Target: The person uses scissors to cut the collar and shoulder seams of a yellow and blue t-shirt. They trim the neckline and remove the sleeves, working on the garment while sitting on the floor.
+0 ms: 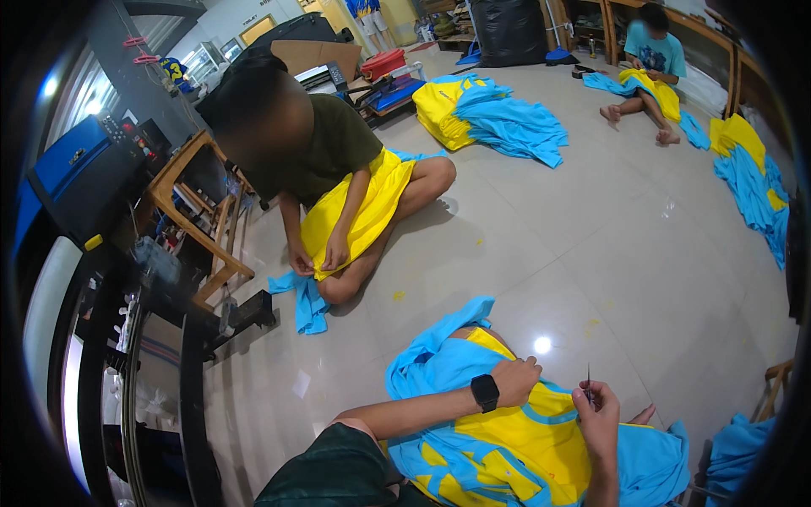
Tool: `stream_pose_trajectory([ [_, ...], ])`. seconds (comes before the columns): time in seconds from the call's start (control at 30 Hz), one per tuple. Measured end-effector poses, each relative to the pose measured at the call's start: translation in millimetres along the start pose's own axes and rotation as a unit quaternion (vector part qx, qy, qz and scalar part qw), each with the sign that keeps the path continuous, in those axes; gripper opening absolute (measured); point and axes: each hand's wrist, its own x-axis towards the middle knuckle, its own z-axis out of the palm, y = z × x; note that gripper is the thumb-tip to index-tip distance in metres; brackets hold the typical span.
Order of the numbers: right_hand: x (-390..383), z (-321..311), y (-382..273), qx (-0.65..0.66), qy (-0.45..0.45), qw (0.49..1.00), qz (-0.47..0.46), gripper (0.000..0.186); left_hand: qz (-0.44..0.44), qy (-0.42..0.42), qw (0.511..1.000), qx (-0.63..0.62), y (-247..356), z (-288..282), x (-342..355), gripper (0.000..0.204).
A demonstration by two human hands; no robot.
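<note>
A yellow and light-blue jersey (541, 439) lies spread over my lap, its sleeves and folds draped to both sides. My left hand (517, 380), with a black watch on the wrist, is closed just above the upper edge of the jersey. What its fingers pinch is too small to tell. Beside the blue collar band, my right hand (598, 410) is closed round small thread snips (589, 373), whose thin dark points stick up. The palm hides the rest of the snips.
A person (317, 160) sits cross-legged at the left with a yellow garment. Another person (655, 63) sits far right, handling similar cloth. Piles of blue and yellow garments (498, 118) lie on the tiled floor (541, 211). A wooden-legged table (190, 211) and machinery stand left.
</note>
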Motion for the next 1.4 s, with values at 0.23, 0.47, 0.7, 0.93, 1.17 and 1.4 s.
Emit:
stream_pose_trajectory([
  [0.23, 25.2, 11.0, -24.6, 0.153, -0.047, 0.986, 0.055, 0.032, -0.031, -0.008, 0.999, 0.016, 4.6, -2.0, 5.2, 0.027],
  [0.47, 69.6, 34.6, 65.2, -0.103, -0.101, 0.988, -0.045, 0.047, -0.053, 0.041, 0.995, -0.068, -4.4, -2.9, -2.0, 0.021],
  [0.7, 65.6, 33.8, 80.3, -0.12, -0.031, 0.983, -0.136, 0.024, -0.002, 0.09, 0.992, -0.094, -3.1, -18.5, -12.1, 0.028],
  [0.93, 58.1, 31.5, 71.5, -0.171, -0.056, 0.973, -0.147, 0.019, 0.03, 0.055, 0.992, -0.109, -10.9, -38.4, -55.7, 0.032],
  [1.17, 55.9, 37.1, 73.6, -0.194, -0.1, 0.969, -0.119, 0.016, 0.07, 0.065, 0.99, -0.106, -17.0, -28.7, -74.2, 0.024],
  [1.4, 55.4, 33.7, 65.5, -0.104, -0.076, 0.989, -0.065, 0.02, -0.039, 0.069, 0.979, -0.188, -9.2, -31.4, -73.2, 0.053],
])
